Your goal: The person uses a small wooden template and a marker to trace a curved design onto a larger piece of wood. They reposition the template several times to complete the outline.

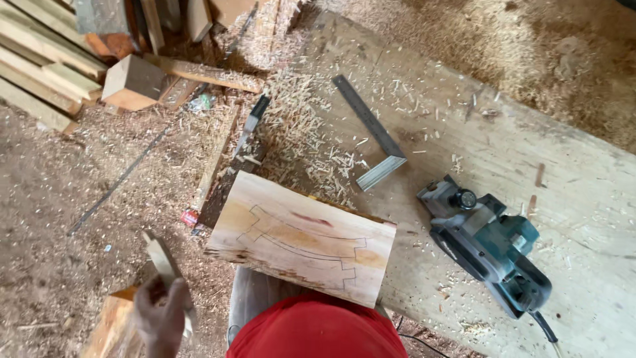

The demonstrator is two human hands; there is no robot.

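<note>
At lower left of the frame, my left hand (161, 315) clenched a thin pale wooden strip (165, 268), beside the pencil-marked pale wooden board (301, 237) at centre; my right hand was out of view.

The electric planer (489, 244), teal and black, lies on the broad workbench plank (583, 192), and everything else is placed from it. Up and to its left on the same plank rests a steel try square (375, 136), with a heap of wood shavings (298, 132) further left. Just left of the planer sits a pale board marked with a curved pencil outline (301, 238). Far up-left, stacked timber (40, 66) and a wooden block (132, 83) lie on the sawdust-covered floor (59, 219).
</note>
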